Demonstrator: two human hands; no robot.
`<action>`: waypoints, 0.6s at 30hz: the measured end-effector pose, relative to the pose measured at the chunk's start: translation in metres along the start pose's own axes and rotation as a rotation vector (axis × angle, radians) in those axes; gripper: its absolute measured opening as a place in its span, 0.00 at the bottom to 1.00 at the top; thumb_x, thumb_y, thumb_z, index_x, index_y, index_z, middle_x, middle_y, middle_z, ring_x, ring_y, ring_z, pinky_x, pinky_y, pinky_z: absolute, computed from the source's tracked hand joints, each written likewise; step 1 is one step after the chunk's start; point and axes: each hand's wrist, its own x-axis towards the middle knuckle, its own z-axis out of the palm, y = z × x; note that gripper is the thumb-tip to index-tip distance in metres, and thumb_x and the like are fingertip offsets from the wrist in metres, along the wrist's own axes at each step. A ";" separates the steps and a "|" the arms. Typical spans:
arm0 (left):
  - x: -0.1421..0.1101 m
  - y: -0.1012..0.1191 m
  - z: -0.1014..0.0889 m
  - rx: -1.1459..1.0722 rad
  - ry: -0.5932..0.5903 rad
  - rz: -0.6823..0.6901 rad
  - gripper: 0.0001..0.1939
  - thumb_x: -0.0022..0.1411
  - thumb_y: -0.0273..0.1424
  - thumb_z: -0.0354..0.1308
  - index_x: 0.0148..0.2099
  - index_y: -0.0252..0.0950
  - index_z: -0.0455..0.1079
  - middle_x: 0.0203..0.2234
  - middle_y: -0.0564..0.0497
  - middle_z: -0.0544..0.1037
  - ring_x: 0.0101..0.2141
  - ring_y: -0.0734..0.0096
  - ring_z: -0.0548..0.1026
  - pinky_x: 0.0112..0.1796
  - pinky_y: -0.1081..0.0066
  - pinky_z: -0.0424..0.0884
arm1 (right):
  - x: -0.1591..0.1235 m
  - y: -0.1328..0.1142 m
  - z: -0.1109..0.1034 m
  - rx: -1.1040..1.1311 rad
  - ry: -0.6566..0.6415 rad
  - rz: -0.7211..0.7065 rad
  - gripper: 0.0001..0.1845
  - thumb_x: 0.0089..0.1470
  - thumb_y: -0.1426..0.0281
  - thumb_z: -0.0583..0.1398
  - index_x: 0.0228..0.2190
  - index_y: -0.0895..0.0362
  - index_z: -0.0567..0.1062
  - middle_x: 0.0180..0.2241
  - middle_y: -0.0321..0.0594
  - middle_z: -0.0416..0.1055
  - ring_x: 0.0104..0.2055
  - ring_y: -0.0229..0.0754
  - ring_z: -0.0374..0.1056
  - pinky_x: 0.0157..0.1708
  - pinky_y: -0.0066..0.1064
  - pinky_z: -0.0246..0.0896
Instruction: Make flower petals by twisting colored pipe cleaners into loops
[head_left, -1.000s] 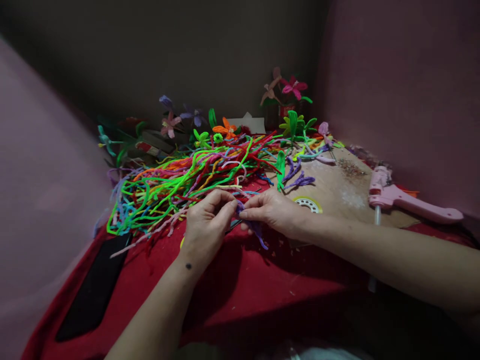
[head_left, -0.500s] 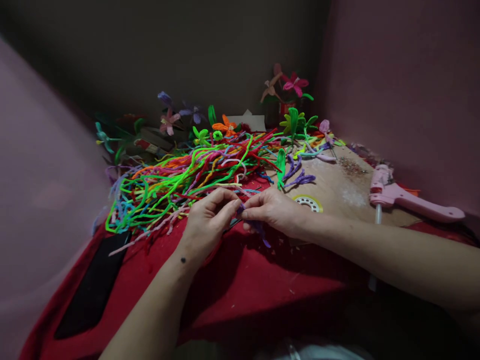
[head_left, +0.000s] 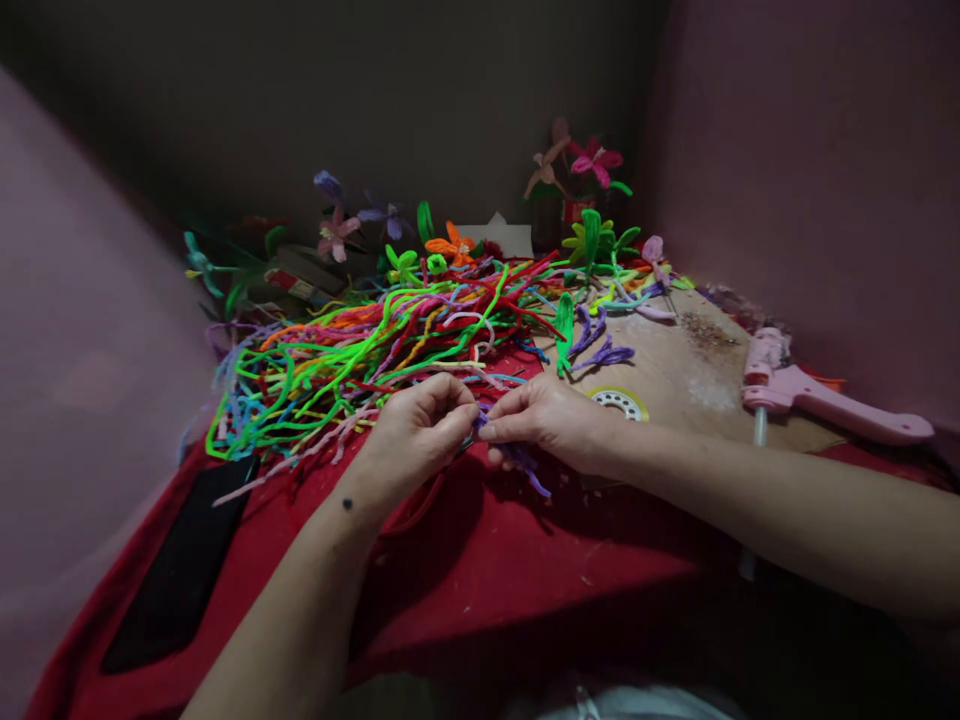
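Observation:
Between my two hands is a purple pipe cleaner (head_left: 534, 476), its loose end hanging below my right fingers. My left hand (head_left: 424, 425) pinches one part of it between thumb and forefinger. Close beside, almost touching, my right hand (head_left: 544, 422) grips it with thumb and fingers. Its middle is largely hidden by the fingertips. Behind my hands lies a big heap of coloured pipe cleaners (head_left: 375, 340). Bent purple petal shapes (head_left: 604, 354) and a green leaf shape (head_left: 564, 330) rest just beyond my right hand.
A pink glue gun (head_left: 817, 390) lies at the right on a brown board (head_left: 675, 370). A roll of tape (head_left: 619, 403) is by my right wrist. A black phone (head_left: 180, 570) lies left on the red cloth (head_left: 480, 590). Pipe-cleaner flowers (head_left: 596, 160) stand at the back.
Both hands stay together at nearly the same spot. The purple pipe cleaner's loose end has swung slightly right. The whole view has shifted a little.

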 end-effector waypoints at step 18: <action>0.002 -0.008 0.002 -0.322 0.009 -0.211 0.11 0.55 0.37 0.59 0.29 0.34 0.65 0.17 0.57 0.68 0.14 0.83 0.61 0.15 0.81 0.54 | 0.005 0.004 -0.004 -0.118 0.079 -0.144 0.10 0.48 0.73 0.61 0.18 0.61 0.71 0.16 0.35 0.68 0.15 0.28 0.56 0.17 0.23 0.49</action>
